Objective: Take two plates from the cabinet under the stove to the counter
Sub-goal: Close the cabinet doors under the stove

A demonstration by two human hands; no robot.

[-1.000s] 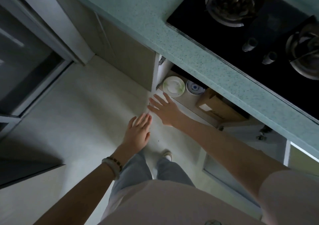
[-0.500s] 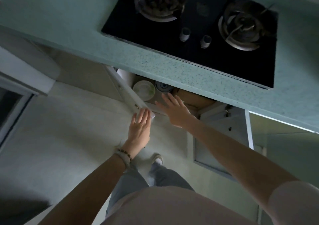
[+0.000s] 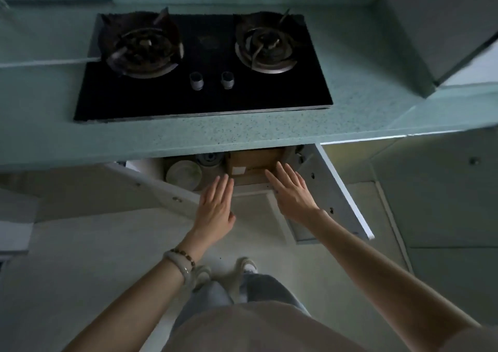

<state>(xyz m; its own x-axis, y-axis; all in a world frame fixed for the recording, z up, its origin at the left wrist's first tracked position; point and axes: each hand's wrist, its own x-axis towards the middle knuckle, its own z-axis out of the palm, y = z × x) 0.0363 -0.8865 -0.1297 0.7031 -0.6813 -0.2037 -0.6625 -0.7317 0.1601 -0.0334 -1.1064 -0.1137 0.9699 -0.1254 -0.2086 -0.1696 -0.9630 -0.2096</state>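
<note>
While both doors stand open, cabinet (image 3: pixel 250 173) below stove (image 3: pixel 204 65) | left hand (image 3: pixel 215 211) flat, fingers spread, empty, near plates (image 3: pixel 183 175) | right hand (image 3: pixel 292 192) flat, empty, over cardboard box (image 3: pixel 253 163)

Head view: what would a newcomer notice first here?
Two open, empty hands, left hand and right hand, reaching toward the open cabinet under the stove. Inside, a pale plate sits at the left, beside a cardboard box. The counter runs above.
</note>
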